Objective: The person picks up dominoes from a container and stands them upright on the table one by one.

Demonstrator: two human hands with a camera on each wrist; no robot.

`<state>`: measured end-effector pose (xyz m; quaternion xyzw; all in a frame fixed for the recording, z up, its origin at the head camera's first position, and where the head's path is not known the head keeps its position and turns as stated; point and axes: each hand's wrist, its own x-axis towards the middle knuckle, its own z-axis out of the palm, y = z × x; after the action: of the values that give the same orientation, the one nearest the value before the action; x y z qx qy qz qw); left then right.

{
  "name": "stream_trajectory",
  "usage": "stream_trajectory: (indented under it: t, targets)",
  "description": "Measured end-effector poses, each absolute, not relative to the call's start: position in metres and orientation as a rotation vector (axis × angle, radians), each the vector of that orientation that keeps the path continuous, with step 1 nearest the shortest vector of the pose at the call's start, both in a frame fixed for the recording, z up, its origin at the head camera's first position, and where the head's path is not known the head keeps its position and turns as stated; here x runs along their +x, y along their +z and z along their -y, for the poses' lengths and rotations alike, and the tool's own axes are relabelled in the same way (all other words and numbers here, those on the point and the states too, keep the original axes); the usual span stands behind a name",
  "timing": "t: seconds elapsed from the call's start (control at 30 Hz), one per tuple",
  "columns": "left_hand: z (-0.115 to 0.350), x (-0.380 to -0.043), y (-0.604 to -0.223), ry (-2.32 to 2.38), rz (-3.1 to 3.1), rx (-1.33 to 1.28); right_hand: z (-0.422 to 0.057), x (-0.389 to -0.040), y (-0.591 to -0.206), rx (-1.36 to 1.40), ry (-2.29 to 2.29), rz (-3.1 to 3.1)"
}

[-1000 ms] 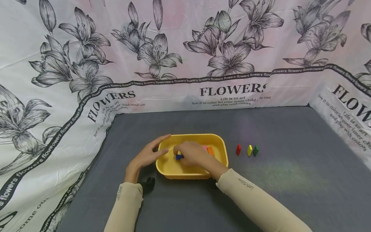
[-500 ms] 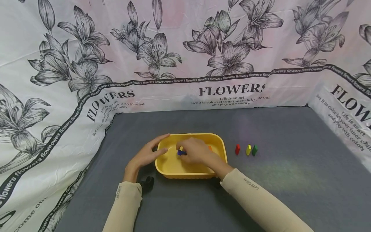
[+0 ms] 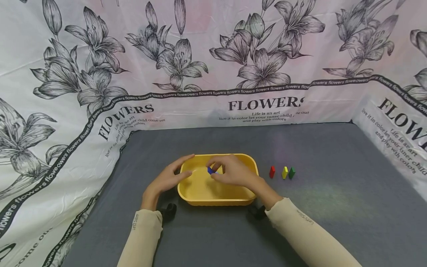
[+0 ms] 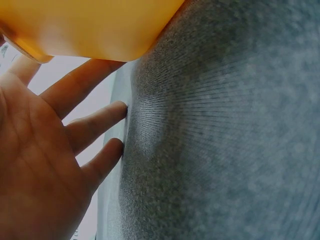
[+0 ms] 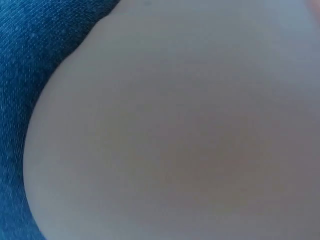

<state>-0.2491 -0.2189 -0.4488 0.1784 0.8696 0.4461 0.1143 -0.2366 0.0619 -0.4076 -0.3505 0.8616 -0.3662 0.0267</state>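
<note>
Over the smooth, round-cornered tray, right-hand fingers pinch a blue block.

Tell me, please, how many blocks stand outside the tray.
3: red block, yellow block and green block, in that order, right of the tray. Others may be hidden.

Head view is evenly lit; faint glare marks the tabletop. Right wrist view is dim, largely blurred.

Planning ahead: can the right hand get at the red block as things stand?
Probably yes: the red block sits right of the yellow tray, with only its rim visibly between, though the right hand pinches a blue block and would need to release it.
</note>
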Motion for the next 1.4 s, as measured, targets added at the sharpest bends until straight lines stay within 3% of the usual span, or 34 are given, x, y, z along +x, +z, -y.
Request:
stream_trajectory:
  t: [0.83, 1.4]
  targets:
    - [0.218, -0.247, -0.445, 1.298, -2.556, 0.553, -0.118, -0.22, -0.39, -0.928, -1.534, -2.577]
    - [0.219, -0.25, -0.45, 1.291, -2.566, 0.508, -0.207, -0.212, -0.376, -0.662, -1.584, -2.808]
